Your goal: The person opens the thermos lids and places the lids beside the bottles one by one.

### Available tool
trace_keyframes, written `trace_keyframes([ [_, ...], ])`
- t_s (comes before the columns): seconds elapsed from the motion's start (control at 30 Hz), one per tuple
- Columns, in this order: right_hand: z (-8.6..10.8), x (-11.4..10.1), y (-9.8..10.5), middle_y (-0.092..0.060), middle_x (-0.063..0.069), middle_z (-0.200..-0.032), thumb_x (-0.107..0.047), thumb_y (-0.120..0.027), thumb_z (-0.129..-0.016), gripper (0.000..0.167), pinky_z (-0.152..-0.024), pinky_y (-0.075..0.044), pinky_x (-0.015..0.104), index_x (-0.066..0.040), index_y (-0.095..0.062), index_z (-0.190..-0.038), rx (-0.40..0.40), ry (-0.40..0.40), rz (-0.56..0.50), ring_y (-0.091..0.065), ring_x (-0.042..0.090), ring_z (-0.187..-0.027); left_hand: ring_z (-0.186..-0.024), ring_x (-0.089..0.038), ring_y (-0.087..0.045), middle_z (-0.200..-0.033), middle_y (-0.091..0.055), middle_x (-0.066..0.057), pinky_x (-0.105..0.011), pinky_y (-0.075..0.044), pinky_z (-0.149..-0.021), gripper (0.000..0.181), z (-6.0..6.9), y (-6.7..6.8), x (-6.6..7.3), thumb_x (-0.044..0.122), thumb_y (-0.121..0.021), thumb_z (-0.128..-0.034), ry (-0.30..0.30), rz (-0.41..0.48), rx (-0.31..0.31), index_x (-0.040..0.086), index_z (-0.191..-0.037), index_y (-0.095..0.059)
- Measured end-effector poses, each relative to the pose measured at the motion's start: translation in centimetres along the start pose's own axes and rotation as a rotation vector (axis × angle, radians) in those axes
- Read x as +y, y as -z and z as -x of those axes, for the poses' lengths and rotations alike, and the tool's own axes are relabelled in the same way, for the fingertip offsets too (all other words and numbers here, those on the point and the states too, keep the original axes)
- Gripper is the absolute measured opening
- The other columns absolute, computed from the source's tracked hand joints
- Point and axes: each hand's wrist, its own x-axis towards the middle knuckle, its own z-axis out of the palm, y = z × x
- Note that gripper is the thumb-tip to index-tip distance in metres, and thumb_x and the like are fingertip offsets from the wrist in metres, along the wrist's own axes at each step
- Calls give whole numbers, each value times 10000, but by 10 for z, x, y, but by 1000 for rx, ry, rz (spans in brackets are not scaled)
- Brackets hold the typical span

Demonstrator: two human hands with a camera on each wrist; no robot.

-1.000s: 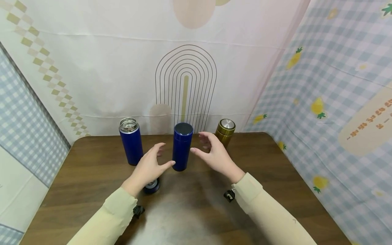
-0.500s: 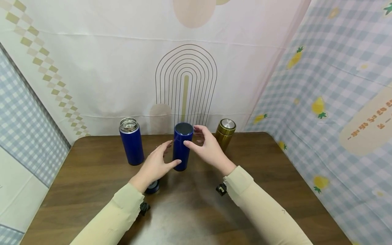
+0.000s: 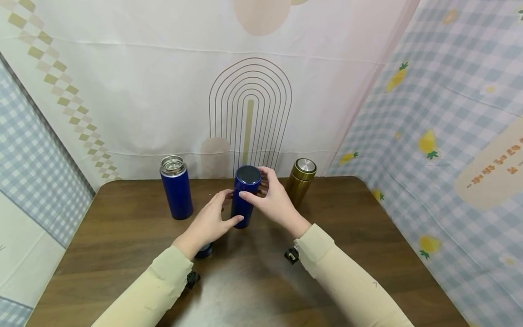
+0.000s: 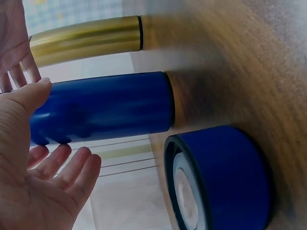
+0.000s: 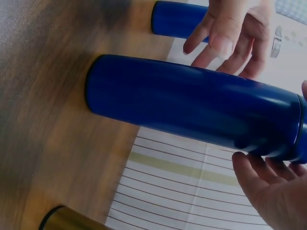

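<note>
A blue thermos (image 3: pixel 243 206) with a dark-topped lid stands mid-table, its top leaning slightly toward me. My right hand (image 3: pixel 275 200) grips it high up, thumb in front and fingers behind. Lower down, my left hand (image 3: pixel 207 222) holds the other side; in the left wrist view its thumb lies on the blue body (image 4: pixel 110 103) and some fingertips meet the far side. Left of it stands a blue thermos without a lid (image 3: pixel 177 195), its steel mouth showing. A loose blue lid (image 4: pixel 225 177) lies on the table by my left wrist, partly hidden in the head view.
A gold thermos (image 3: pixel 301 181) with a steel-topped lid stands behind my right hand. The brown wooden table (image 3: pixel 253 281) ends at a patterned white cloth (image 3: pixel 163 91) at the back. A blue checked cloth (image 3: pixel 408 150) hangs on the right.
Both hands have closed in on the middle blue thermos from either side, and now touch it. Its top has tipped slightly toward me. The other thermoses have not moved.
</note>
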Motion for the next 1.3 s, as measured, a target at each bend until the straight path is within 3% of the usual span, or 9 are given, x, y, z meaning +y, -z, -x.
trace_keyframes([
  [0.23, 4, 1, -5, -558, -7, -1225, -440, -788, -771, 759, -899, -502, 301, -167, -404, -1367, 19, 23, -9, -561, 120, -1126, -1127, -239, -576, -1275, -536, -86, -386, -497, -916, 688, 4, -4, -1, 365, -745, -842, -32, 12, 35, 149, -1398, -402],
  [0.73, 14, 4, -11, -561, -7, -1211, -419, -785, -782, 678, -883, -507, 283, -164, -455, -1317, 54, 104, 6, -581, 120, -1100, -1123, -304, -585, -1266, -531, -105, -424, -492, -921, 701, 10, -7, -1, 353, -745, -846, -19, 34, 9, 154, -1411, -381],
  [0.97, 19, 3, -11, -564, -35, -1199, -399, -787, -790, 653, -867, -517, 292, -179, -462, -1312, 52, 134, 27, -579, 119, -1090, -1117, -290, -585, -1266, -531, -85, -405, -493, -919, 702, 14, -8, 0, 355, -750, -840, -36, 30, 24, 160, -1409, -388],
  [1.3, 27, -11, -2, -579, -25, -1189, -351, -799, -791, 654, -862, -519, 284, -172, -467, -1325, 48, 191, 30, -596, 124, -1051, -1130, -243, -575, -1290, -519, -53, -405, -488, -927, 729, 20, 1, 11, 393, -749, -832, -57, 15, 32, 190, -1424, -375],
])
